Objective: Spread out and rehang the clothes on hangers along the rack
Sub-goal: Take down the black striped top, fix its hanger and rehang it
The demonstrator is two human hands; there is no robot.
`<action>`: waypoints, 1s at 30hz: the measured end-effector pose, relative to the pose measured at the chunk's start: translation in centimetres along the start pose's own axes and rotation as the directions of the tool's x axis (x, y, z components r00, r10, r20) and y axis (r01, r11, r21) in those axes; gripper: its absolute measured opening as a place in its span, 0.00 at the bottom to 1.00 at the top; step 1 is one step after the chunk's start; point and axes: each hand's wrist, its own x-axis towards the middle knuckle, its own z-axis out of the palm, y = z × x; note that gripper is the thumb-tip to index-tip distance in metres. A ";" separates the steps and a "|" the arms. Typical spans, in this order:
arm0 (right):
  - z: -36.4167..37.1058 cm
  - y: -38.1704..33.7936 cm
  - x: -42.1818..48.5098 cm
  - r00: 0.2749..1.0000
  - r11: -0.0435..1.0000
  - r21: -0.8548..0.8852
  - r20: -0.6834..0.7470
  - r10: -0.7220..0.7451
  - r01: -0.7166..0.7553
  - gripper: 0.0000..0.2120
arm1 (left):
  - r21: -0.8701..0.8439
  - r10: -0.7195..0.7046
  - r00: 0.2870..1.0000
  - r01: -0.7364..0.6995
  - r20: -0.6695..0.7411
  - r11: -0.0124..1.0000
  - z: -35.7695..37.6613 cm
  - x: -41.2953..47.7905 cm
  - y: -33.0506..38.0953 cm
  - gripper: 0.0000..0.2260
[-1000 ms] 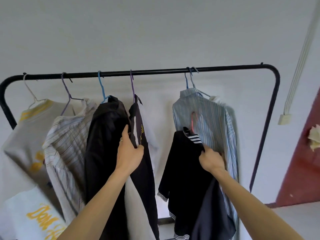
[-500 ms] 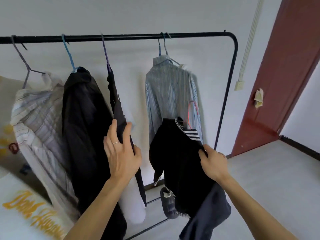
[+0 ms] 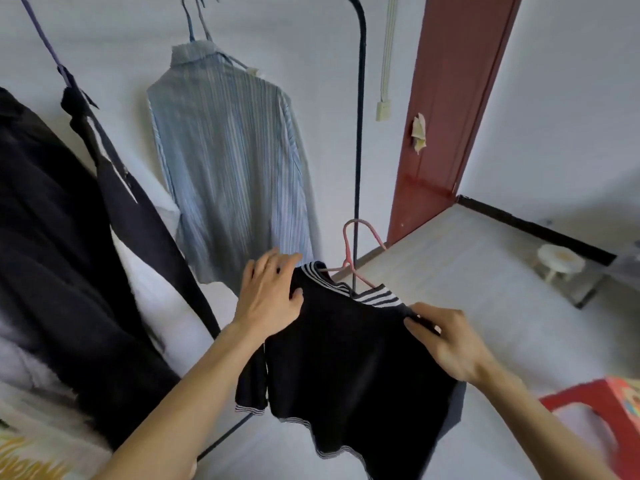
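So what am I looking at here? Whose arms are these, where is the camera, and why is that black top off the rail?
There is no machine here. These are a person's two bare arms, filmed by a camera worn on their head that looks forward and down. The left hand and the right hand each grip a shoulder of a black top with a striped collar. The top sits on a pink hanger whose hook catches on nothing, so the hands alone carry it. Behind it stands a black clothes rack. A blue striped shirt hangs from its rail, and dark clothes hang further left. The job is to space the clothes out along that rail.
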 end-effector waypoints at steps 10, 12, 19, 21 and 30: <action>-2.6 11.1 -4.6 0.923 0.970 -0.091 -0.336 0.186 -0.228 0.08 | -0.345 0.018 0.909 0.139 0.417 0.928 5.1 -0.9 9.0 0.16; -2.1 11.9 -5.5 0.884 0.948 -0.058 -0.383 0.268 -0.312 0.09 | -0.365 0.008 0.897 0.171 0.441 0.915 6.6 -2.0 10.5 0.18; 0.1 11.4 -8.6 0.735 0.798 0.340 -0.324 0.595 -0.497 0.07 | -0.482 -0.032 0.874 0.297 0.485 0.824 10.9 -4.4 15.5 0.20; 1.1 10.5 -8.8 0.731 0.711 0.425 -0.149 0.666 -0.561 0.15 | -0.498 -0.045 0.877 0.313 0.479 0.809 11.3 -4.7 16.9 0.20; 4.5 7.9 -6.4 0.724 0.620 0.545 -0.033 0.689 -0.565 0.17 | -0.544 0.150 0.855 0.171 0.496 0.822 11.7 -7.6 21.4 0.08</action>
